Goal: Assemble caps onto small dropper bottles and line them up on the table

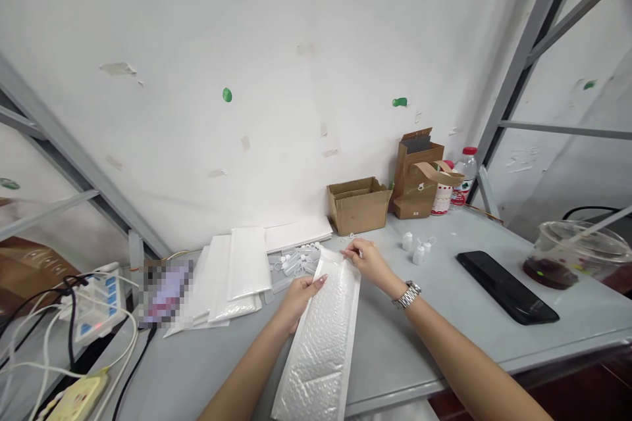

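A long white bubble mailer lies on the grey table, its far end pointing at the wall. My left hand grips the mailer's left edge near the top, fingers closed on it. My right hand, with a metal watch on the wrist, pinches the mailer's top right corner. Just beyond the mailer lies a pile of small clear plastic bottles. Three small white bottles stand to the right of my right hand.
A stack of white mailers lies left of my hands. At the wall stand an open cardboard box, a brown paper bag and a water bottle. A black phone and a plastic cup sit right. Power strips with cables sit left.
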The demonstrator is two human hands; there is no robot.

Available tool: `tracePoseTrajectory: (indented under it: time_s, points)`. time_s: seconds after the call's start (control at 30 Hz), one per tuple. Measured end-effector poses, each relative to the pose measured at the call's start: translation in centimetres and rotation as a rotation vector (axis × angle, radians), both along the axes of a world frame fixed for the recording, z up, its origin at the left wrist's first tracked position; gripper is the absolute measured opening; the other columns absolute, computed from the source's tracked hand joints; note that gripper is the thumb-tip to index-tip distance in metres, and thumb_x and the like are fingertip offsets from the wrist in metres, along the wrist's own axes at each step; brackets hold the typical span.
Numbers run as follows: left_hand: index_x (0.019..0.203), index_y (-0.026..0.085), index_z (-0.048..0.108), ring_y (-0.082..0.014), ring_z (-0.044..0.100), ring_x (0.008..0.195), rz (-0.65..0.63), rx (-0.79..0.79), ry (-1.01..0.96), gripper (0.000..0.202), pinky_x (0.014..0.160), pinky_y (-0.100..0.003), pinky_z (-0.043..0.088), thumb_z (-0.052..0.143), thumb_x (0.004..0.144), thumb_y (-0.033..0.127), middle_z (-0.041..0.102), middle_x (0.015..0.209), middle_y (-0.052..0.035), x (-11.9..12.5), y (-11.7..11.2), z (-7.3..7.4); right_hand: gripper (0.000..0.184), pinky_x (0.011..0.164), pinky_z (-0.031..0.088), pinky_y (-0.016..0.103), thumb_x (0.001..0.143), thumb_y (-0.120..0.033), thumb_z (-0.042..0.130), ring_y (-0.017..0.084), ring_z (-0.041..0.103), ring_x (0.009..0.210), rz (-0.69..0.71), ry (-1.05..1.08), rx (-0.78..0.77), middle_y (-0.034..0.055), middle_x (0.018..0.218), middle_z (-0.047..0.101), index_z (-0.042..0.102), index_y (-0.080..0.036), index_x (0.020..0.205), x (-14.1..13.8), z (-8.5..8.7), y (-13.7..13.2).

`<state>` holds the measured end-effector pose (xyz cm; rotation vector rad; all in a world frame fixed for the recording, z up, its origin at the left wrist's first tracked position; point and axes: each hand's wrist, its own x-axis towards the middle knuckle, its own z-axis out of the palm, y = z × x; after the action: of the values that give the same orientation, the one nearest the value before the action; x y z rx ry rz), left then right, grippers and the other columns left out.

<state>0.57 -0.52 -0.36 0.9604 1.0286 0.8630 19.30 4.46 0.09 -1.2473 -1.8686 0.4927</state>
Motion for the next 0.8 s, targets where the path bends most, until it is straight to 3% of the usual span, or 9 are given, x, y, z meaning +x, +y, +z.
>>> tracePoseTrajectory:
  time_s: [0.13, 0.23, 0.3, 0.4, 0.47, 0.5, 0.6, 0.8]
  points:
    - [0.064, 0.011, 0.063, -0.0097, 0.045, 0.048, 0.009, 0.018, 0.001, 0.042, 0.050, -0.022, 0.031, 0.067, 0.057, 0.052, 0.056, 0.054, -0.0003, 0.1, 0.1, -0.2, 0.028, 0.065, 0.038, 0.029, 0.077, -0.040, 0.055, 0.016, 0.049, 0.071, 0.129, 0.093, -0.090, 0.0017, 0.068, 0.052, 0.061, -0.019, 0.059, -1.2, -0.1, -0.6]
    - [0.065, 0.011, 0.063, -0.0100, 0.044, 0.047, 0.022, 0.013, 0.014, 0.043, 0.050, -0.023, 0.030, 0.067, 0.056, 0.053, 0.055, 0.052, 0.0003, 0.1, 0.1, -0.2, 0.027, 0.066, 0.038, 0.029, 0.079, -0.040, 0.052, 0.016, 0.051, 0.071, 0.203, 0.091, -0.116, 0.0027, 0.071, 0.055, 0.067, -0.020, 0.069, -0.3, 0.6, -0.3]
    - [0.065, 0.012, 0.063, -0.0101, 0.044, 0.046, 0.038, 0.004, 0.022, 0.043, 0.050, -0.023, 0.031, 0.067, 0.056, 0.053, 0.054, 0.051, 0.0005, 0.0, 0.2, -0.2, 0.027, 0.071, 0.036, 0.032, 0.083, -0.036, 0.046, 0.018, 0.051, 0.076, 0.061, 0.007, -0.015, 0.0047, 0.080, 0.059, 0.068, -0.022, 0.082, 1.5, 1.2, 0.2]
    - [0.062, 0.012, 0.061, -0.0098, 0.045, 0.047, 0.044, -0.002, 0.006, 0.041, 0.050, -0.023, 0.032, 0.068, 0.057, 0.052, 0.055, 0.052, 0.0005, -0.1, 0.2, 0.0, 0.027, 0.076, 0.028, 0.041, 0.085, -0.031, 0.043, 0.025, 0.046, 0.086, -0.561, -0.255, 0.231, 0.0107, 0.089, 0.059, 0.067, -0.020, 0.089, 5.2, 1.8, 1.1]
    - [0.061, 0.012, 0.060, -0.0097, 0.046, 0.047, 0.040, -0.005, -0.021, 0.039, 0.051, -0.023, 0.032, 0.068, 0.057, 0.051, 0.055, 0.053, 0.0005, -0.2, 0.1, 0.1, 0.028, 0.072, 0.025, 0.044, 0.084, -0.029, 0.044, 0.030, 0.043, 0.088, -0.831, -0.412, 0.275, 0.0161, 0.092, 0.057, 0.066, -0.015, 0.092, 7.5, 1.8, 1.5]
    - [0.062, 0.012, 0.060, -0.0097, 0.046, 0.048, 0.037, -0.008, -0.032, 0.039, 0.051, -0.023, 0.033, 0.068, 0.057, 0.050, 0.055, 0.053, 0.0005, -0.1, 0.1, 0.2, 0.029, 0.069, 0.025, 0.043, 0.084, -0.030, 0.045, 0.031, 0.043, 0.086, -0.903, -0.474, 0.266, 0.0184, 0.089, 0.057, 0.067, -0.012, 0.088, 8.3, 1.6, 1.5]
    - [0.065, 0.012, 0.061, -0.0105, 0.048, 0.049, 0.035, -0.018, -0.040, 0.039, 0.052, -0.023, 0.035, 0.068, 0.058, 0.050, 0.056, 0.054, 0.0002, 0.0, -0.1, 0.4, 0.034, 0.063, 0.023, 0.041, 0.083, -0.031, 0.045, 0.033, 0.042, 0.082, -0.951, -0.585, 0.205, 0.0212, 0.078, 0.056, 0.068, -0.009, 0.071, 9.6, 1.1, 1.4]
    - [0.064, 0.012, 0.061, -0.0138, 0.053, 0.052, 0.055, -0.064, -0.012, 0.042, 0.055, -0.025, 0.037, 0.068, 0.055, 0.053, 0.059, 0.055, -0.0022, 0.0, 0.1, 0.2, 0.033, 0.063, 0.022, 0.040, 0.082, -0.018, 0.042, 0.030, 0.044, 0.077, -0.833, -0.606, 0.182, 0.0185, 0.069, 0.057, 0.064, -0.012, 0.058, 9.2, 0.8, 1.7]
